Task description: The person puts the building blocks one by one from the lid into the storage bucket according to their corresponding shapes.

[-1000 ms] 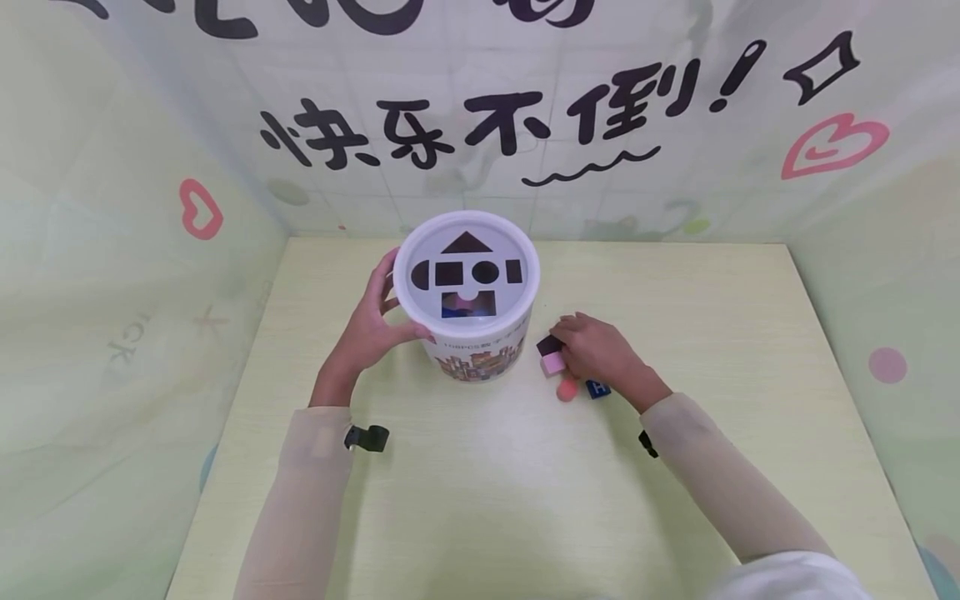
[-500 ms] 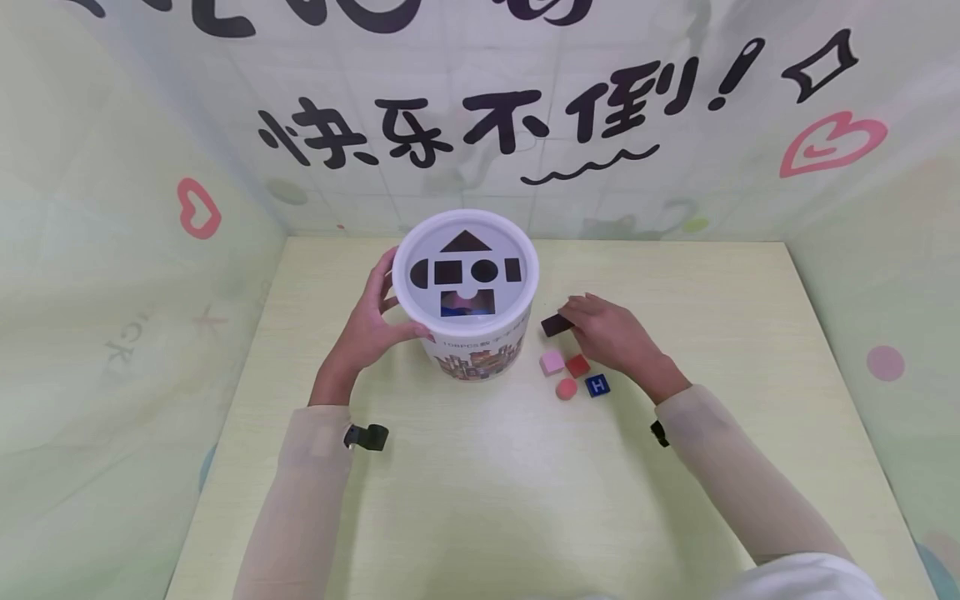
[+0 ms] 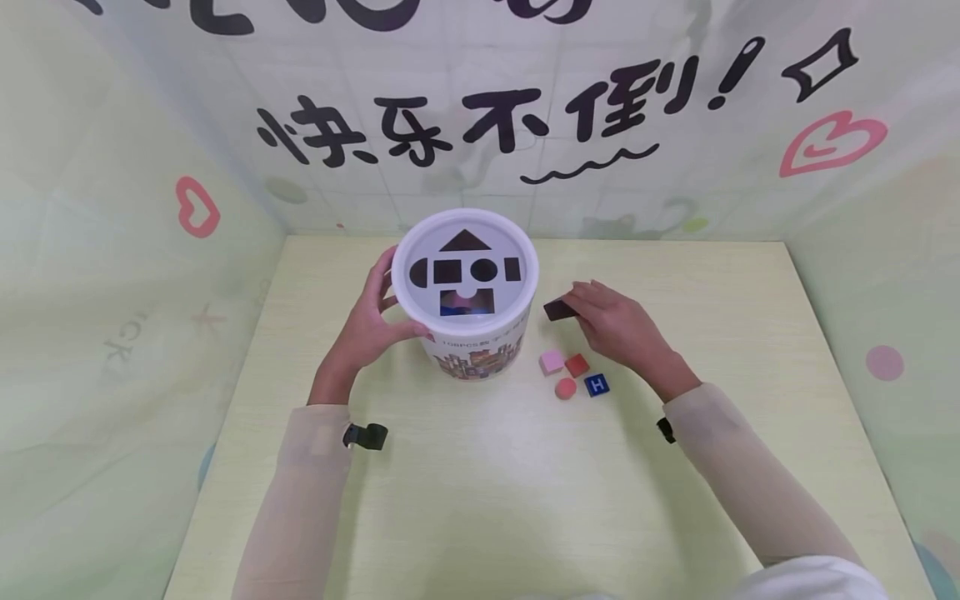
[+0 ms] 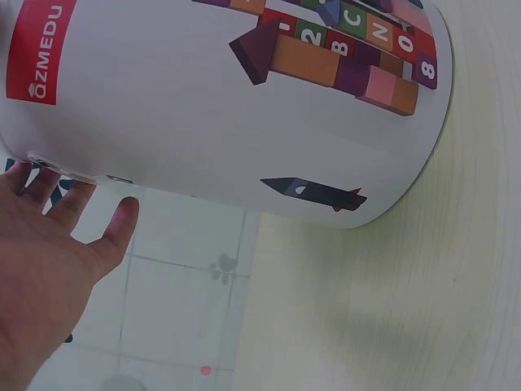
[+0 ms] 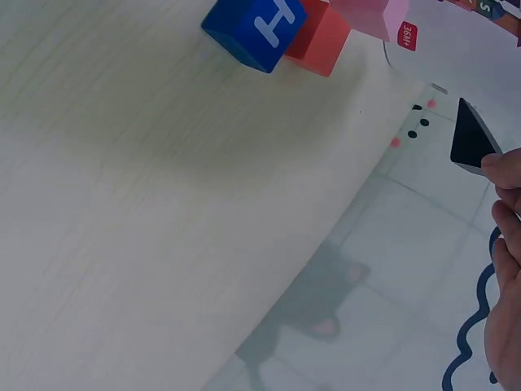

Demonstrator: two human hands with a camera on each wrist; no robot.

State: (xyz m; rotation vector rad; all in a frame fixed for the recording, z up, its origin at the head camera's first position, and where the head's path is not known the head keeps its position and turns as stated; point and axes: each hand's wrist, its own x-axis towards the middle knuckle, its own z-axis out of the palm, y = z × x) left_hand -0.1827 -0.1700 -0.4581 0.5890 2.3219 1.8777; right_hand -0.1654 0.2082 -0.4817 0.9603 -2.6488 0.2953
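Observation:
A white lidded bucket (image 3: 480, 346) printed with blocks stands upright; shaped holes pierce its lid (image 3: 491, 237). My left hand (image 3: 367, 327) grips its left side near the top, thumb toward the front and fingers around the far side. Between thumb and fingers, my right hand (image 3: 618, 327) pinches a dark triangular block (image 5: 472, 138), held right of the bucket. Just below that hand lie a pink block (image 3: 551, 362), a red block (image 3: 577, 365), a round coral block (image 3: 566, 388) and a blue block (image 3: 597, 384) marked H.
The pale wooden table (image 3: 465, 492) meets a printed fabric wall (image 3: 420, 187) behind the bucket. Fabric also rises along the left and right sides. Coloured pieces show inside the bucket through the notched hole (image 3: 467, 303) of the lid.
My right hand has drawn the dark block away from the other blocks, toward the back of the table, uncovering the red one. My left hand stays on the bucket.

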